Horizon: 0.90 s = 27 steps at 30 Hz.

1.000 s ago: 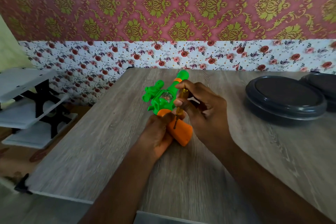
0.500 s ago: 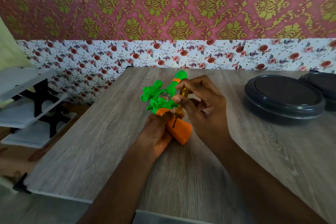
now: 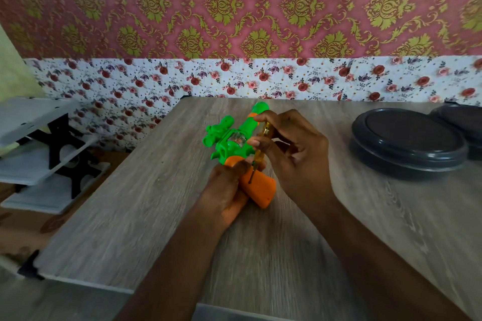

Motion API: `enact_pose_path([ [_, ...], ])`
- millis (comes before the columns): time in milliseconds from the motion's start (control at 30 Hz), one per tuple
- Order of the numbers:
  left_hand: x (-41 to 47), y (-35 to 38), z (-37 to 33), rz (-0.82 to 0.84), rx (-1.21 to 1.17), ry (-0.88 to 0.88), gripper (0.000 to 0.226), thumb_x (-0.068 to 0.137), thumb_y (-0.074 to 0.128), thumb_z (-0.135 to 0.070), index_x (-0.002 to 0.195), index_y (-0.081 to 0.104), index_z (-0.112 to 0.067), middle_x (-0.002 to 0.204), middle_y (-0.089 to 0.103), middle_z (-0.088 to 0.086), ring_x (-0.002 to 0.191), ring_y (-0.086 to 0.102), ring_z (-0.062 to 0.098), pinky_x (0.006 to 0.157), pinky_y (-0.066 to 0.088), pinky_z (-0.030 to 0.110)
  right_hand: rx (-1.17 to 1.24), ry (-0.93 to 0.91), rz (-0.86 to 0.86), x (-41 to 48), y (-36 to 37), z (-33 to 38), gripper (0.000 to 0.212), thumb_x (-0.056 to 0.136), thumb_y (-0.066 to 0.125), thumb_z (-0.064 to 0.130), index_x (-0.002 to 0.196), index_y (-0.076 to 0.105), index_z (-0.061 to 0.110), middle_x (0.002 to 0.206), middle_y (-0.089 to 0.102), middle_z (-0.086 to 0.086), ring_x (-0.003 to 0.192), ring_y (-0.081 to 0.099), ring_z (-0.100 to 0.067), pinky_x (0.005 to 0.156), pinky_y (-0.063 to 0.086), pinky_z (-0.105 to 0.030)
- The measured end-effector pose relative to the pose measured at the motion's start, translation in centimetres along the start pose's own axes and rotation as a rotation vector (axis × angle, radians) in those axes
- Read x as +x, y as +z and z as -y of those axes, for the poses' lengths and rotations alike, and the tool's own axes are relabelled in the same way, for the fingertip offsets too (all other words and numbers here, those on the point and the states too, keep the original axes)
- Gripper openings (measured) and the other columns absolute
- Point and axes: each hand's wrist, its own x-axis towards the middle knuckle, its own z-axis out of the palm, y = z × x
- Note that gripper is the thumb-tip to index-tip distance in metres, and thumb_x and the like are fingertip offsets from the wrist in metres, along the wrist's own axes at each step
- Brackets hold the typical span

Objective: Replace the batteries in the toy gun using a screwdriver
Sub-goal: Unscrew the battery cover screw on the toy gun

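Note:
A green toy gun point(image 3: 229, 142) with an orange grip lies on its side on the wooden table point(image 3: 146, 206), barrel pointing away from me. My left hand point(image 3: 225, 190) grips the orange handle from the left and steadies it. My right hand point(image 3: 292, 151) pinches a small screwdriver point(image 3: 260, 148) with a clear yellow handle between thumb and fingers. The screwdriver stands tilted, its metal tip down on the orange grip near my left thumb. No batteries are visible.
Two dark round lidded containers point(image 3: 408, 142) sit at the table's right, one partly behind the other. A white-and-black low shelf point(image 3: 44, 154) stands on the floor to the left. A floral-papered wall runs behind the table.
My right fingers have shifted a little on the screwdriver handle, as in turning it. The gun, the tip and my left hand stay in place.

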Motion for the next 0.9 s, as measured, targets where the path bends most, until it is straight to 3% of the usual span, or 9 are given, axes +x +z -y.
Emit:
enact_pose_path([
  [67, 0.0, 0.0, 0.0, 0.018, -0.021, 0.004, 0.019, 0.097, 0.050, 0.007, 0.103, 0.066, -0.002, 0.088, 0.073, 0.016, 0.091, 0.067, 0.028, 0.096, 0.052, 0.054, -0.002, -0.006, 0.004, 0.0, 0.1, -0.2, 0.036, 0.092, 0.072, 0.005, 0.127, 0.068, 0.005, 0.094, 0.068, -0.003, 0.088, 0.070, -0.010, 0.075, 0.056, -0.027],
  [167, 0.0, -0.1, 0.0, 0.026, -0.026, 0.006, 0.021, 0.097, 0.048, 0.007, 0.100, 0.066, -0.004, 0.083, 0.073, 0.013, 0.085, 0.069, 0.025, 0.080, 0.059, 0.045, 0.061, 0.030, 0.058, -0.1, 0.0, -0.2, 0.039, 0.095, 0.062, -0.004, 0.133, 0.063, 0.004, 0.102, 0.076, -0.007, 0.099, 0.075, -0.018, 0.089, 0.060, -0.038],
  [267, -0.2, 0.1, -0.2, 0.016, -0.012, -0.002, 0.020, 0.099, 0.048, 0.006, 0.096, 0.066, -0.004, 0.076, 0.074, 0.010, 0.075, 0.072, 0.019, 0.068, 0.063, 0.038, 0.086, 0.056, 0.084, 0.0, 0.0, -0.1, 0.030, 0.097, 0.061, 0.000, 0.127, 0.065, 0.004, 0.105, 0.071, -0.006, 0.101, 0.072, -0.018, 0.089, 0.059, -0.035],
  [367, -0.4, 0.2, -0.3, 0.020, -0.005, -0.001, 0.021, 0.099, 0.049, 0.006, 0.092, 0.066, -0.004, 0.077, 0.074, 0.010, 0.077, 0.072, 0.019, 0.073, 0.061, 0.040, 0.016, 0.033, 0.049, 0.2, -0.1, 0.0, 0.028, 0.092, 0.072, 0.009, 0.120, 0.070, 0.006, 0.100, 0.060, 0.002, 0.093, 0.066, -0.009, 0.076, 0.055, -0.021],
  [467, -0.4, 0.3, -0.3, 0.018, -0.022, -0.004, 0.019, 0.098, 0.050, 0.006, 0.095, 0.066, -0.003, 0.078, 0.074, 0.011, 0.077, 0.072, 0.020, 0.074, 0.061, 0.043, 0.015, 0.056, 0.036, 0.1, -0.1, -0.3, 0.038, 0.091, 0.072, 0.005, 0.128, 0.069, 0.007, 0.098, 0.067, 0.000, 0.089, 0.068, -0.010, 0.076, 0.057, -0.028],
  [600, -0.5, 0.2, -0.4, 0.005, -0.019, -0.012, 0.020, 0.099, 0.049, 0.006, 0.093, 0.064, -0.005, 0.071, 0.072, 0.008, 0.069, 0.072, 0.015, 0.059, 0.061, 0.035, 0.150, 0.113, 0.101, 0.1, 0.0, -0.2, 0.040, 0.096, 0.056, -0.016, 0.133, 0.060, -0.001, 0.112, 0.073, -0.011, 0.098, 0.075, -0.020, 0.092, 0.059, -0.035],
  [700, -0.3, 0.0, -0.3, 0.003, -0.026, -0.015, 0.018, 0.098, 0.051, 0.005, 0.103, 0.066, -0.004, 0.082, 0.074, 0.012, 0.082, 0.072, 0.021, 0.074, 0.063, 0.045, 0.216, 0.134, 0.111, 0.0, -0.2, 0.2, 0.028, 0.097, 0.052, -0.016, 0.123, 0.056, -0.006, 0.109, 0.071, -0.015, 0.094, 0.076, -0.026, 0.090, 0.060, -0.042],
  [767, -0.2, 0.0, -0.3, 0.001, -0.026, -0.019, 0.019, 0.098, 0.051, 0.005, 0.108, 0.065, -0.002, 0.088, 0.074, 0.014, 0.091, 0.070, 0.026, 0.087, 0.057, 0.052, 0.200, 0.132, 0.096, -0.1, -0.2, 0.4, 0.022, 0.097, 0.057, -0.010, 0.118, 0.058, -0.004, 0.110, 0.071, -0.014, 0.096, 0.075, -0.024, 0.087, 0.060, -0.038],
  [900, -0.4, 0.1, -0.4, -0.006, 0.003, -0.027, 0.019, 0.098, 0.050, 0.005, 0.109, 0.064, -0.002, 0.091, 0.073, 0.016, 0.092, 0.070, 0.027, 0.083, 0.061, 0.051, 0.054, 0.042, 0.016, -0.1, -0.2, 0.5, 0.028, 0.090, 0.075, 0.007, 0.117, 0.069, 0.004, 0.107, 0.066, -0.010, 0.098, 0.070, -0.017, 0.080, 0.058, -0.023],
])
